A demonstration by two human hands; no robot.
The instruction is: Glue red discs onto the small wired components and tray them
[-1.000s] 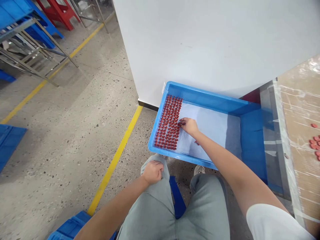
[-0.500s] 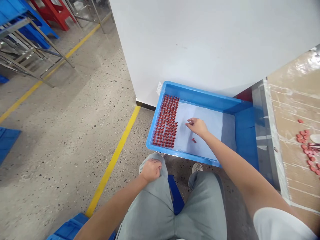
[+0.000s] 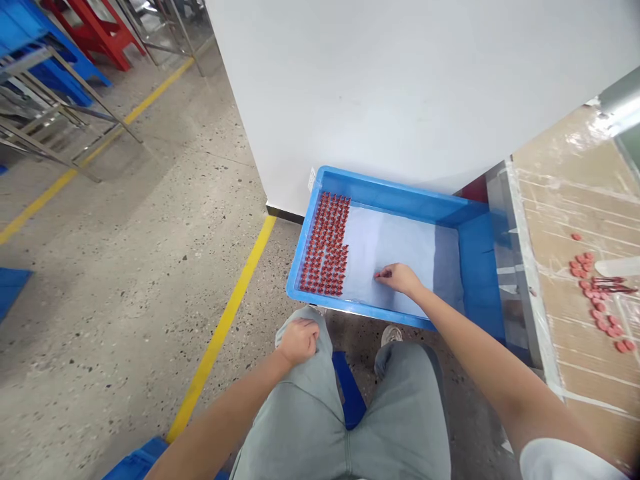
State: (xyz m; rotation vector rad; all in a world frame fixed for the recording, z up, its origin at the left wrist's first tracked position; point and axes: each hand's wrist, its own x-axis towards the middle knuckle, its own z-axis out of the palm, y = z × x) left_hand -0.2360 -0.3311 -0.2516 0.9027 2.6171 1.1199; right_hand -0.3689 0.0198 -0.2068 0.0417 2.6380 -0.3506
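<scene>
- Red pieces (image 3: 320, 267) are standing close together in slanting rows, filling the left end of a blue tray (image 3: 385, 195); they are looking small, dark and glossy, with slim points jutting upward.
- Their block is showing a stepped right-hand edge — the nearer stretch is reaching slightly farther out than the stretch beyond it — and a narrow gap is opening near the middle.
- One loose red piece (image 3: 377, 275) is showing at the fingertips of the right hand (image 3: 400, 277), to the right of the rows, over the pale lining (image 3: 367, 233); the fingers are hiding most of its shape.
- That right hand is pinching the piece, thumb and fingers almost meeting; whether the piece is touching the lining, I cannot tell.
- The left hand (image 3: 300, 341) is resting on the left knee in a loose fist, its fingers curling inward; I cannot tell whether anything is lying inside it.
- Off to the right, flat red discs (image 3: 601, 325) are lying scattered and clustered on a tape-striped, cardboard-brown counter (image 3: 575, 393), with slender dark-red strips (image 3: 617, 288) lying just beside them.
</scene>
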